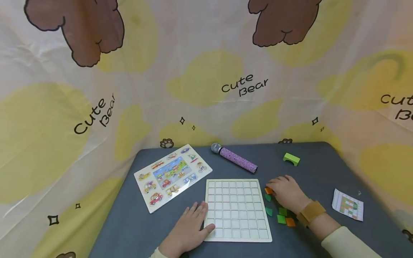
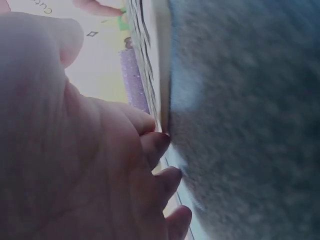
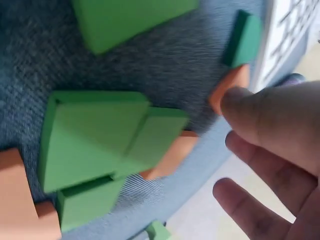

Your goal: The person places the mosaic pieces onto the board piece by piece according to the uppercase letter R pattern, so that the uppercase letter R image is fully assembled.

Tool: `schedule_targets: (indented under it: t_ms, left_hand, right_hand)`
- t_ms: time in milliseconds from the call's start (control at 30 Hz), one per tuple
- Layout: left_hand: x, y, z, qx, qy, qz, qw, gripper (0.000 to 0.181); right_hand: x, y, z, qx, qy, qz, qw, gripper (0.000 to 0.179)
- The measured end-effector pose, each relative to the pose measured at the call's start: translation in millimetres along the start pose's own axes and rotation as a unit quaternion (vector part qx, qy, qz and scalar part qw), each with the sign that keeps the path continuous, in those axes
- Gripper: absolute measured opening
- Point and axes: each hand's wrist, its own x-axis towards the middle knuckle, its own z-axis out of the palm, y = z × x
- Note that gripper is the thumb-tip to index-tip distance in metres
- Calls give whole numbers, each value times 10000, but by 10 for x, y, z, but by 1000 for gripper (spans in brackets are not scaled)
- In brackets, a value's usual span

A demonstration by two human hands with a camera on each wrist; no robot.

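Note:
A square white grid board (image 1: 238, 210) lies in the middle of the table. My left hand (image 1: 188, 229) rests at its left edge, fingers straight and thumb over the lower left corner. Beyond the board's right edge, my right hand (image 1: 290, 193) reaches down to a small orange block (image 1: 268, 190). In the right wrist view the thumb (image 3: 240, 102) presses against that orange block, while two fingers stand apart from it. Two dark green pieces (image 1: 269, 211) lie along the board's right side. Nearer the right wrist are green blocks (image 1: 281, 219) and another orange block (image 1: 290, 222).
A vehicle picture puzzle (image 1: 172, 175) lies at the left, a purple glittery microphone (image 1: 238, 160) behind the board. At the back right stands a light green arch block (image 1: 292, 159). A pattern card (image 1: 347, 205) lies at the right. A printed cloth (image 1: 206, 79) hangs behind the table.

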Motion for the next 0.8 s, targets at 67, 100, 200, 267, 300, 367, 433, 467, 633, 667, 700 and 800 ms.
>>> schedule_targets:
  t_ms: [67, 100, 200, 267, 300, 367, 433, 467, 633, 667, 700, 800]
  left_hand:
    - [0, 34, -22, -23, 9, 7, 10000, 86]
    - [0, 49, -34, -28, 22, 13, 10000, 86]
    - [-2, 74, -48, -7, 21, -51, 10000, 85]
    - [-9, 81, -50, 15, 37, -95, 9999, 85]
    - [-13, 86, -56, 4, 34, -102, 9999, 85]
    - [-22, 64, -54, -25, 40, -103, 9999, 84]
    - [-32, 43, -55, -71, 63, -88, 9999, 84]
    - [-36, 36, -63, -114, 41, -88, 9999, 83]
    - [-38, 5, -94, -283, -106, -189, 9994, 81]
    - [-36, 0, -94, -312, -130, -199, 9992, 80]
    - [-34, -5, -92, -322, -131, -190, 9992, 80]
    - [-22, -16, -79, -321, -147, -144, 9993, 80]
  right_hand:
    - [37, 31, 22, -18, -154, -11, 9999, 27]
    - [53, 46, 35, -16, -222, -13, 9998, 26]
    - [82, 57, 51, 70, -344, -6, 9994, 20]
    - [106, 44, 38, 95, -453, 108, 9989, 15]
    - [113, 28, 22, 105, -465, 166, 9987, 13]
    - [151, -50, -28, 185, -381, 262, 9988, 12]
    - [209, -178, -89, 345, -281, 293, 9986, 15]
    - [244, -260, -118, 442, -200, 235, 9985, 17]
    - [533, -699, -124, 786, -41, -453, 9959, 17]
    - [597, -765, -103, 778, -12, -598, 9952, 16]
    - [659, -823, -80, 803, 27, -725, 9941, 15]
    - [805, -948, -17, 818, 117, -897, 9925, 13]
